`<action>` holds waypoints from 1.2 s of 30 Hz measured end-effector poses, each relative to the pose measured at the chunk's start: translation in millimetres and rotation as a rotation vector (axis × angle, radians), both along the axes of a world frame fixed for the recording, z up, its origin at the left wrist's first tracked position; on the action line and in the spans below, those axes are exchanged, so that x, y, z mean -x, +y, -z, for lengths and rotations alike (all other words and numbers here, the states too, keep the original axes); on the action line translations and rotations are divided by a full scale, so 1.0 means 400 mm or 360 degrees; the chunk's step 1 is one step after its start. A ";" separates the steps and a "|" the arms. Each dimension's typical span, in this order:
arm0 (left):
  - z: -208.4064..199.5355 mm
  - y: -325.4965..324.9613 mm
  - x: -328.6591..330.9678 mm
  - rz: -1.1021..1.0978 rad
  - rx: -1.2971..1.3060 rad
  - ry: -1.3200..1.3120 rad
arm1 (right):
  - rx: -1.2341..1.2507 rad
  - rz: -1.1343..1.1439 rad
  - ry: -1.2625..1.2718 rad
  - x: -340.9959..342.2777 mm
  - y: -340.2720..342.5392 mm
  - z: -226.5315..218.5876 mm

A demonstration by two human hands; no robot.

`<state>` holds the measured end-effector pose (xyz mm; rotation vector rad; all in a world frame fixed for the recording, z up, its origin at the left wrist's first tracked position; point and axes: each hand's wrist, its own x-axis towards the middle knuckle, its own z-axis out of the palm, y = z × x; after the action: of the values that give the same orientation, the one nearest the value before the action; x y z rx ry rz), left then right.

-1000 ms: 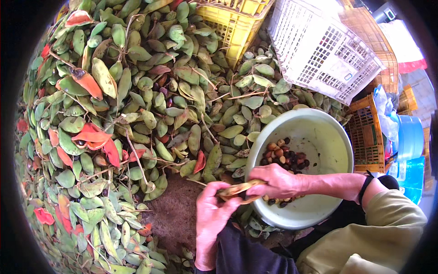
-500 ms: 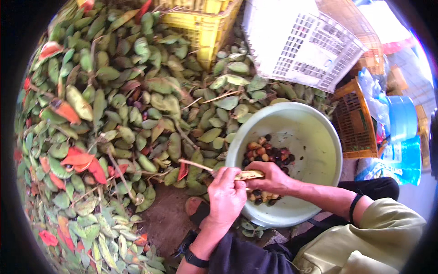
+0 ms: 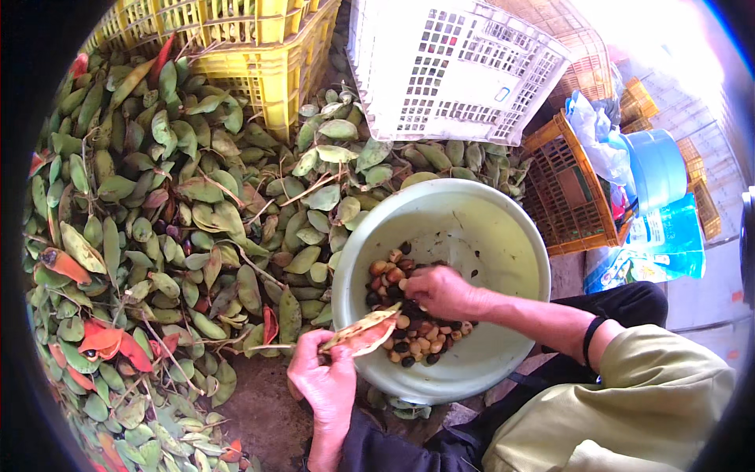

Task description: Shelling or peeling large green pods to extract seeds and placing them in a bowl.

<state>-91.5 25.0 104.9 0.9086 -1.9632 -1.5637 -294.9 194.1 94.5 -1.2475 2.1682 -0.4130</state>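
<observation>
My left hand (image 3: pixel 324 377) pinches a split seed pod (image 3: pixel 368 333) by its stem end. The pod lies open, its pinkish-orange inside facing up, at the left rim of a pale green basin (image 3: pixel 503 244). Inside the basin, my right hand (image 3: pixel 442 293) is lowered onto a heap of seeds (image 3: pixel 425 337), some black, others brown, reddish or cream. Its fingers are curled downward, and whatever they hold is hidden beneath them.
A large pile of green pods (image 3: pixel 157 259), some orange-red, spreads across the left. Behind it stand yellow crates (image 3: pixel 267 71) and a tilted white crate (image 3: pixel 464 71). To the right are an orange-brown crate (image 3: pixel 566 189), a blue bucket (image 3: pixel 657 169) and a blue bag (image 3: pixel 668 244).
My hands have parted. The left has drawn down and left with the pod, now spread open, while the right has left the pod for the seeds. The whole view has shifted too.
</observation>
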 end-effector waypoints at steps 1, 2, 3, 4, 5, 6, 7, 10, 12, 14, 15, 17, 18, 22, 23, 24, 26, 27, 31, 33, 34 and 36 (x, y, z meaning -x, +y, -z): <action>0.003 -0.003 -0.011 -0.0052 -0.0074 -0.0034 | 0.0075 0.0129 -0.0162 0.015 0.009 -0.007; 0.013 -0.004 -0.016 -0.0047 -0.0169 0.0031 | 0.0149 0.0255 -0.0323 0.026 0.013 -0.013; 0.025 -0.006 -0.024 -0.0048 -0.0261 0.0091 | 0.0426 0.0183 -0.0473 0.024 -0.002 -0.033; 0.027 -0.013 -0.030 -0.0045 -0.0341 0.0153 | 0.0487 0.0121 -0.0584 0.003 -0.023 -0.059; 0.017 -0.009 -0.025 -0.0003 -0.0472 0.0143 | 0.0546 0.0056 -0.0696 -0.025 -0.048 -0.090; 0.038 -0.008 -0.031 0.0079 -0.0585 0.0229 | 0.0623 -0.0021 -0.0829 -0.050 -0.076 -0.112; 0.041 -0.008 -0.029 0.0174 -0.0767 0.0368 | 0.0417 -0.0186 -0.0997 -0.058 -0.091 -0.134; -0.051 -0.028 -0.020 0.0463 -0.1589 0.0577 | 0.0126 0.0118 -0.1368 -0.032 -0.093 -0.192; -0.033 -0.032 -0.059 0.0677 -0.1678 0.0890 | -0.0129 0.0338 -0.1457 0.038 -0.092 -0.237; -0.005 -0.038 -0.126 0.0319 -0.1346 0.0689 | -0.0003 0.0206 -0.1076 0.108 -0.110 -0.314; 0.015 -0.056 -0.159 0.0071 -0.1070 0.0481 | 0.0181 0.0122 -0.0698 0.147 -0.131 -0.362; 0.088 -0.113 -0.192 -0.0198 -0.0358 -0.0276 | 0.0672 0.0302 -0.0691 0.279 -0.114 -0.457; 0.164 -0.138 -0.223 -0.0289 -0.0061 -0.0278 | 0.0989 0.0295 -0.0643 0.341 -0.118 -0.500; 0.231 -0.224 -0.138 -0.0180 0.0734 -0.0426 | 0.1685 0.0364 -0.1065 0.580 -0.139 -0.606; 0.236 -0.232 -0.102 -0.0030 0.0696 -0.0692 | 0.1649 0.0421 -0.1199 0.559 -0.151 -0.592; 0.240 -0.235 -0.076 0.0115 0.0657 -0.0981 | 0.1405 0.0422 -0.0416 0.490 -0.180 -0.528; 0.277 -0.234 -0.057 -0.0014 0.0881 -0.0936 | 0.1124 0.0494 -0.0598 0.347 -0.218 -0.418; 0.285 -0.241 -0.056 -0.0040 0.0845 -0.0886 | 0.1062 0.0721 -0.1469 0.277 -0.229 -0.366; 0.245 -0.226 -0.121 -0.0275 0.0223 -0.0408 | 0.0542 -0.0177 -0.0811 -0.004 -0.285 -0.233; 0.188 -0.178 -0.149 -0.0367 0.0151 -0.0378 | 0.0471 -0.0438 -0.0685 -0.097 -0.317 -0.180; 0.166 -0.152 -0.161 -0.0344 0.0425 -0.0127 | 0.0312 -0.0389 -0.0716 -0.146 -0.338 -0.176; 0.070 -0.095 -0.134 -0.0251 0.0289 -0.0132 | 0.0556 -0.0506 -0.0688 -0.182 -0.332 -0.095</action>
<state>-37.9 -13.2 76.7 1.0388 -1.9986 -1.2569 -221.9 61.4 132.7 -1.4966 1.5459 -0.8621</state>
